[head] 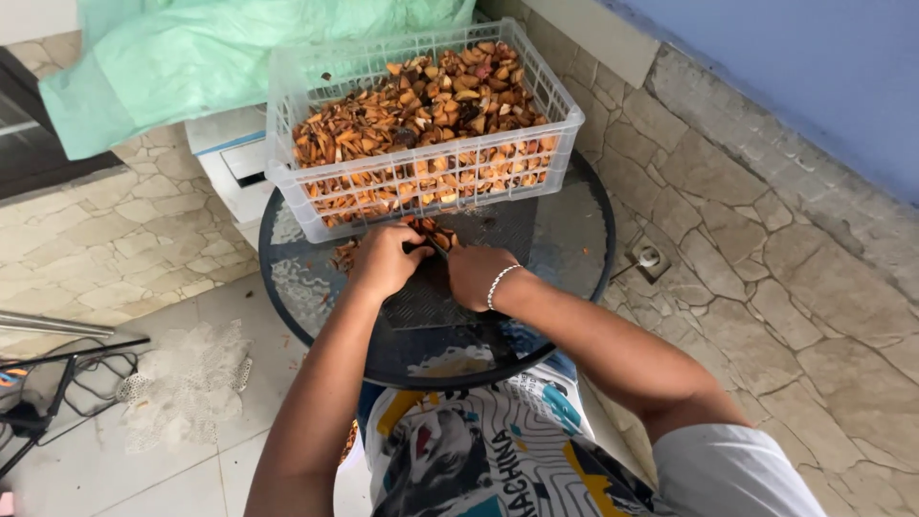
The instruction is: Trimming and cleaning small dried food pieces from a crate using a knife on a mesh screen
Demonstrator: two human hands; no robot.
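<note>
Head view: left hand and right hand met on the dark mat on the round table, both grips curled around small brown pieces between them; white basket sat just beyond the knuckles.

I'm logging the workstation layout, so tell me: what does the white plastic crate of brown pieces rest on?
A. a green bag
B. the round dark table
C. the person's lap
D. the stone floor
B: the white plastic crate sits on the far part of the round dark table, with the left hand and right hand working just in front of it over a dark mat.
</note>
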